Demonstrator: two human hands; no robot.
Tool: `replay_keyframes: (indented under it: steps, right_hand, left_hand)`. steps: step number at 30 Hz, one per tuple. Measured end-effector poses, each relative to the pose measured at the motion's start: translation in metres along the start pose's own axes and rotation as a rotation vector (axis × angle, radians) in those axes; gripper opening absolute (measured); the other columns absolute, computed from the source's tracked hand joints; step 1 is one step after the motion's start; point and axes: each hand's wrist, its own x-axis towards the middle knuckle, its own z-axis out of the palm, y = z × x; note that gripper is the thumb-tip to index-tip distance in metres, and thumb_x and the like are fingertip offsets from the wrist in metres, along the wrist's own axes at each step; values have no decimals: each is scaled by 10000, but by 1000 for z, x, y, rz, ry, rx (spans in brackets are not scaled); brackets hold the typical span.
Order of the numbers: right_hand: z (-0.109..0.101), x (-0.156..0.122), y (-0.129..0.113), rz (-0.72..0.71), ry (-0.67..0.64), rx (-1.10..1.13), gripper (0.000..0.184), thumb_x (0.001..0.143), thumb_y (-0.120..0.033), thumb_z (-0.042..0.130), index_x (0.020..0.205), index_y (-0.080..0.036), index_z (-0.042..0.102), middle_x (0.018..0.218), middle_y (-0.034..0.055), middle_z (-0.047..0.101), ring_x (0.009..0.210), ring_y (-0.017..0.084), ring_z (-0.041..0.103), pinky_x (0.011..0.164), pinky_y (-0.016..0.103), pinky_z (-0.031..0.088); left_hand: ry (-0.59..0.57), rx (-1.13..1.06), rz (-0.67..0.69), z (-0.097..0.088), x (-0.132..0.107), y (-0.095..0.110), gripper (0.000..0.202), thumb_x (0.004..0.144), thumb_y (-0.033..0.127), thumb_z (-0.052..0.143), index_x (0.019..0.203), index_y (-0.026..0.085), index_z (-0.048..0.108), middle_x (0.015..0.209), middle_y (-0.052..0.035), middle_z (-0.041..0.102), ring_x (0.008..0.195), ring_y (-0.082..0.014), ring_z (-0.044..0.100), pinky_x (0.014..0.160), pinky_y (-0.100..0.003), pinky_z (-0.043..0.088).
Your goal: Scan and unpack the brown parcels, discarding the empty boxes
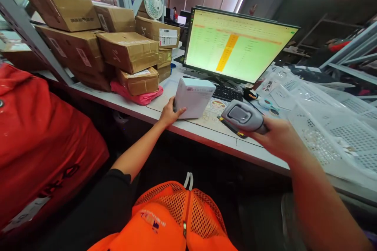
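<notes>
My left hand (169, 114) grips the near left side of a small white box (194, 97) that stands on the white desk (129, 106) in front of the monitor. My right hand (278, 139) is wrapped round the handle of a grey handheld barcode scanner (243, 116), whose head points left toward the white box from a short distance. The scanner hovers above the desk's front edge, over a printed mat (213, 115).
A monitor (235, 45) with a green spreadsheet and a keyboard (227, 94) stand behind the box. Stacked cardboard parcels (126, 49) and a pink bag (137, 97) fill the desk's left. White perforated baskets (332, 125) lie at right, a big red sack (35, 137) at left.
</notes>
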Motion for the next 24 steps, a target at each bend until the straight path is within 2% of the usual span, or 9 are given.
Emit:
replay_keyframes:
  steps: [3, 6, 9, 12, 14, 16, 20, 22, 24]
  right_hand:
    - [7, -8, -24, -182, 79, -79, 318, 934, -502, 669, 1076, -230, 751, 790, 48, 720, 670, 227, 641, 610, 316, 438]
    - [12, -2, -37, -278, 112, -128, 272, 949, -421, 639, 1104, -217, 731, 798, 52, 724, 669, 218, 643, 614, 304, 421]
    - [15, 10, -42, -291, 99, -128, 254, 949, -446, 638, 1017, -217, 724, 757, 50, 710, 654, 208, 625, 608, 297, 403]
    - [18, 19, -32, -235, 95, -101, 325, 938, -538, 649, 932, -219, 716, 710, 44, 689, 617, 197, 590, 589, 295, 382]
    - [21, 24, -16, -144, 106, -87, 407, 913, -620, 664, 901, -216, 712, 704, 47, 684, 608, 196, 572, 581, 298, 373]
    - [28, 29, 9, -18, 112, -88, 492, 881, -700, 663, 885, -211, 711, 705, 58, 679, 614, 205, 563, 582, 306, 378]
    - [53, 39, 72, 277, 40, -206, 551, 847, -724, 634, 948, -193, 741, 794, 105, 715, 729, 272, 625, 637, 346, 432]
    - [70, 41, 102, 413, -39, -276, 554, 865, -657, 618, 1062, -158, 758, 909, 148, 752, 860, 323, 676, 707, 373, 479]
    - [89, 39, 125, 520, -110, -310, 587, 895, -586, 591, 1198, -107, 743, 1043, 198, 769, 999, 369, 701, 802, 407, 521]
  left_hand:
    - [54, 32, -46, -1, -1, 7, 663, 898, 549, 747, 1410, 169, 565, 1230, -150, 723, 1110, -326, 704, 959, -433, 567]
    - [49, 57, -48, 0, -4, 13, 706, 880, 555, 772, 1438, 175, 568, 1273, -153, 722, 1153, -339, 701, 988, -446, 563]
    - [25, 54, -50, 0, -7, 16, 711, 882, 525, 785, 1462, 184, 554, 1315, -148, 714, 1187, -330, 697, 1022, -444, 561]
    - [74, 57, -64, -6, -4, 23, 722, 863, 500, 825, 1459, 191, 560, 1354, -149, 698, 1221, -318, 684, 1054, -435, 553]
    - [146, 88, -60, -16, 2, 33, 746, 836, 494, 861, 1456, 199, 567, 1350, -146, 693, 1218, -317, 679, 1062, -437, 549]
    - [193, 141, -1, -30, 12, 48, 787, 795, 481, 903, 1456, 212, 570, 1352, -138, 682, 1236, -323, 661, 1084, -446, 534]
    - [139, 187, 242, -46, 35, 69, 742, 797, 398, 907, 1440, 221, 580, 1446, -130, 607, 1363, -329, 575, 1176, -452, 468]
    - [96, 154, 299, -43, 40, 67, 745, 811, 356, 889, 1463, 225, 554, 1494, -132, 567, 1413, -331, 531, 1213, -467, 434]
    - [82, 76, 255, -34, 37, 54, 871, 779, 371, 911, 1526, 238, 483, 1566, -147, 505, 1422, -341, 516, 1205, -485, 441]
